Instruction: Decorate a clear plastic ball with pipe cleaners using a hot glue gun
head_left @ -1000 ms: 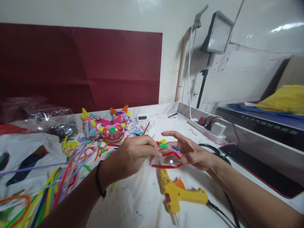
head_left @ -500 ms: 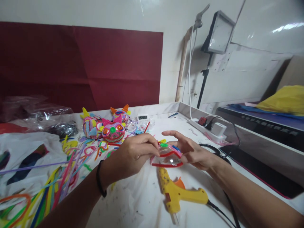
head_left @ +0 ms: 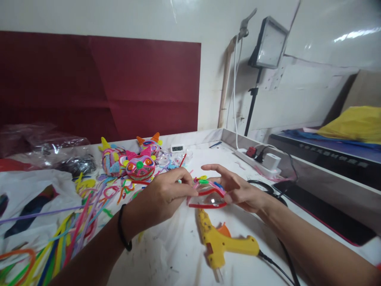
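White and scuffed, the tabletop [head_left: 178,254] runs back to a pale wall hung with a dark red sheet [head_left: 101,83]. Just above its middle, both hands meet on a clear plastic dome [head_left: 208,197] edged with red pipe cleaner, with green, pink and blue bits on its top. The left hand [head_left: 162,194] pinches the dome's left side between thumb and fingers; a black band circles that wrist. The right hand [head_left: 238,190] cups the dome's right side from behind, thumb low against the red rim and fingers spread over the top, so the dome is held between the two hands, lifted slightly off the surface.

Directly below the dome, toward the near edge, a yellow glue gun [head_left: 224,246] lies on its side, nozzle pointing at the dome, its black cord trailing off to the near right corner. Left of the hands, loose pipe cleaners [head_left: 56,242] in many colours spread toward the left edge, over a white plastic bag [head_left: 32,190]. Behind the left hand, near the far edge, stand finished pipe-cleaner faces [head_left: 139,165] with pointed ears, and a small digital clock [head_left: 177,148] beside them. Along the right edge sits a white power strip [head_left: 262,161] with a plug in it, under a lamp on a stand [head_left: 268,41].
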The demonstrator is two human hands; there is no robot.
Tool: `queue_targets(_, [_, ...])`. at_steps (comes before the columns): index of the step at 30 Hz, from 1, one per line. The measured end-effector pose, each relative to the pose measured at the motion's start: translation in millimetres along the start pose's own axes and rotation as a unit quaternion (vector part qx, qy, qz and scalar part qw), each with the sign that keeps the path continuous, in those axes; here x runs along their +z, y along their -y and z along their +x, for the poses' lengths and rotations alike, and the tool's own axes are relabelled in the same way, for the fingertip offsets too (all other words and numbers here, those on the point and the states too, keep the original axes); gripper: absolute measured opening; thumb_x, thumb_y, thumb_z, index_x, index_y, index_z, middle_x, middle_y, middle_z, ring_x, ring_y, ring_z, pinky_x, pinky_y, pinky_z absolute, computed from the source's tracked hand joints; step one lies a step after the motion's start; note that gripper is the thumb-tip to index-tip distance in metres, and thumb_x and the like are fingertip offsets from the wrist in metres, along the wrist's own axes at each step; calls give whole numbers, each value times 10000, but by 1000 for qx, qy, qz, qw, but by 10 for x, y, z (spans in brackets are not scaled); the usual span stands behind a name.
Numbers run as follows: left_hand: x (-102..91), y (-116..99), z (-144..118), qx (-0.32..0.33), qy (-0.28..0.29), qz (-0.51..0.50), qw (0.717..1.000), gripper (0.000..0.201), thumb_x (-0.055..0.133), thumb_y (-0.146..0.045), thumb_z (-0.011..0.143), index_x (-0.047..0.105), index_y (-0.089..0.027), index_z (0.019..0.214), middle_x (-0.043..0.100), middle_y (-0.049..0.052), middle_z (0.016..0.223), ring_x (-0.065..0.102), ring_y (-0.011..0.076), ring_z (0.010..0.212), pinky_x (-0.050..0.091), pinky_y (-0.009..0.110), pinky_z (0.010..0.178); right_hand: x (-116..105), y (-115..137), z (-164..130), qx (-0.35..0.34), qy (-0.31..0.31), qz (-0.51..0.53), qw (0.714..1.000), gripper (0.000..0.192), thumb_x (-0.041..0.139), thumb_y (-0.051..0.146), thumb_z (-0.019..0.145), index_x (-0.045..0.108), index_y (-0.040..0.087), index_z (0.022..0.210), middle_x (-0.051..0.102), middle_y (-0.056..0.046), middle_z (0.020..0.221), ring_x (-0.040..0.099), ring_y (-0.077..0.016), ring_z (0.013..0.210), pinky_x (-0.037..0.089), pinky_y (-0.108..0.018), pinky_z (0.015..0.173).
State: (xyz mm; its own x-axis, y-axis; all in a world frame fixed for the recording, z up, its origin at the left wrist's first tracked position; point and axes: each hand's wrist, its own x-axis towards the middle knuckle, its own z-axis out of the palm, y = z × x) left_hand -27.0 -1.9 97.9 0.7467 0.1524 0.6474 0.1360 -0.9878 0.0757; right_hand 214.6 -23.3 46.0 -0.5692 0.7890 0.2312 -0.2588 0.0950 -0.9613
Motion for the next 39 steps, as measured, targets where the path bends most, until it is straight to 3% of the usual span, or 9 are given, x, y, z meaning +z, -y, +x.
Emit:
queue_targets(16, [-5, 8, 7, 7, 0, 9, 1000, 217, 504, -2, 826, 677, -134, 820, 674, 75, 844, 641, 131, 769, 517, 227, 686, 16, 26, -7, 1, -40, 23, 999, 768, 740, 174, 614, 386, 255, 1290, 670, -34, 921, 656, -200, 793, 468, -343, 725])
queue_targets(26, [22, -2, 14, -14, -38, 31, 999, 214, 530, -24, 813, 700, -153, 815, 632, 59, 834, 612, 119, 734, 497, 224, 639, 33, 47, -1, -13, -55, 20, 998, 792, 774, 229, 620, 387, 260, 1310, 671, -64, 980, 661, -235, 849, 451, -461, 853])
queue_targets(39, [116, -28, 27, -68, -53, 39, 996, 199, 547, -17, 794, 698, -145, 770, 634, 24, 727, 595, 104, 655, 446, 200, 592, 35, 36, 1, -18, -53, 40, 998, 774, 785, 212, 634, 384, 255, 1295, 671, -55, 955, 666, -235, 857, 459, -422, 843])
